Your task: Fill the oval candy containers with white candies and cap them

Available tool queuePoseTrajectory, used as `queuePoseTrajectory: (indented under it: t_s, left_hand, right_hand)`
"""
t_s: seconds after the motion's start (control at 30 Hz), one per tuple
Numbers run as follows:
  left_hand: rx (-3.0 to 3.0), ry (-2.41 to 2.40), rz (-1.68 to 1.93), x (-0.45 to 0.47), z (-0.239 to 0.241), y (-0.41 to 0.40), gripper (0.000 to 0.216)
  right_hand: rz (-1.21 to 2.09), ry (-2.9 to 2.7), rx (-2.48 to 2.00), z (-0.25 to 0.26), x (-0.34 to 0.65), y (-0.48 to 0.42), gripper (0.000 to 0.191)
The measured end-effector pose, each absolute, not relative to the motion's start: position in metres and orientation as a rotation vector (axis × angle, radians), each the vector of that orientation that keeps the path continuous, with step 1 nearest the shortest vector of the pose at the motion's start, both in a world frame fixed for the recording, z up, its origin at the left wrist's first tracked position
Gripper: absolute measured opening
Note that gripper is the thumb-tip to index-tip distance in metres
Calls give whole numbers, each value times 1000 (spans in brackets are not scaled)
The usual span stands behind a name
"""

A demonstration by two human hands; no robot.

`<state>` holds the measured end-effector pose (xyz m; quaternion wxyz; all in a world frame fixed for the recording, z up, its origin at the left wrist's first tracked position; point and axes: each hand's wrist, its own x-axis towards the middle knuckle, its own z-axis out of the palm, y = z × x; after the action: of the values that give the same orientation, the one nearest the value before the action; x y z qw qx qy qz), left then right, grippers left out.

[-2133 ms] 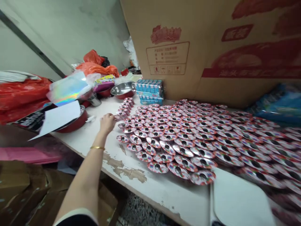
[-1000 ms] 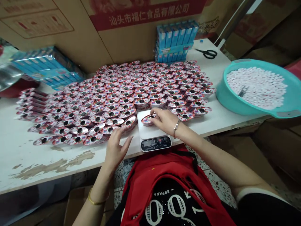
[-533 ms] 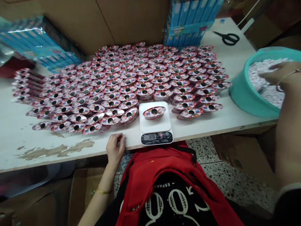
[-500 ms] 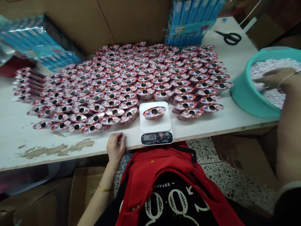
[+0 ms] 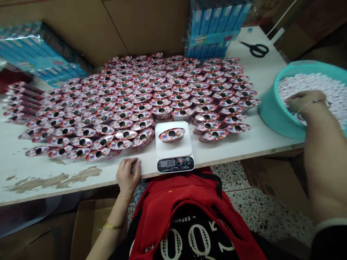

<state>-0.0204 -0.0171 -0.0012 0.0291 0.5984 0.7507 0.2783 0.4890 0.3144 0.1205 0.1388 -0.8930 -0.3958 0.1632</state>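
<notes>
A small white digital scale (image 5: 174, 148) sits at the table's front edge with one red foil-printed oval container (image 5: 171, 134) on its platform. Behind it, several rows of the same containers (image 5: 141, 97) cover the white table (image 5: 32, 169). My left hand (image 5: 128, 176) rests on the table edge just left of the scale, fingers curled, holding nothing. My right hand (image 5: 303, 101) is inside the teal basin (image 5: 273, 112) at the right, fingers bent down among the small white pieces (image 5: 325, 85); whatever they grip is hidden.
Blue carton packs (image 5: 214, 27) stand at the back, more blue packs (image 5: 40, 57) at the left. Black scissors (image 5: 256, 48) lie at the far right. Large cardboard boxes (image 5: 116, 25) back the table. Stacked containers (image 5: 16, 104) sit at the left end.
After setting a container on the scale, my right hand swung right into the teal basin. My left hand dropped from the containers to the table edge and stayed there.
</notes>
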Motion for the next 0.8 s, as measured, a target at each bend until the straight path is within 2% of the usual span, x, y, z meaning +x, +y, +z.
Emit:
queuePoseTrajectory:
  t_s: [0.13, 0.23, 0.3, 0.4, 0.47, 0.6, 0.8]
  left_hand:
    - [1888, 2299, 881, -22, -3, -16, 14]
    - [1896, 2298, 876, -22, -3, -16, 14]
    - [1899, 2305, 873, -22, -3, -17, 14]
    - [1904, 2311, 874, -23, -4, -18, 14]
    - [1914, 2298, 874, -23, -5, -19, 14]
    - [1935, 2290, 900, -25, -8, -19, 14]
    - [1966, 2296, 895, -24, -8, -19, 14]
  right_hand:
    - [652, -1078, -2212, 142, 453, 294, 33]
    - [1060, -1196, -1878, 158, 395, 269, 23]
    - [1467, -1303, -1520, 165, 345, 246, 11]
    - [1703, -1627, -1196, 164, 271, 210, 9]
    - [1668, -1893, -1079, 157, 235, 195, 10]
    - [1374, -2331, -1030, 143, 205, 185, 12]
    - [1103, -2562, -997, 140, 206, 184, 11]
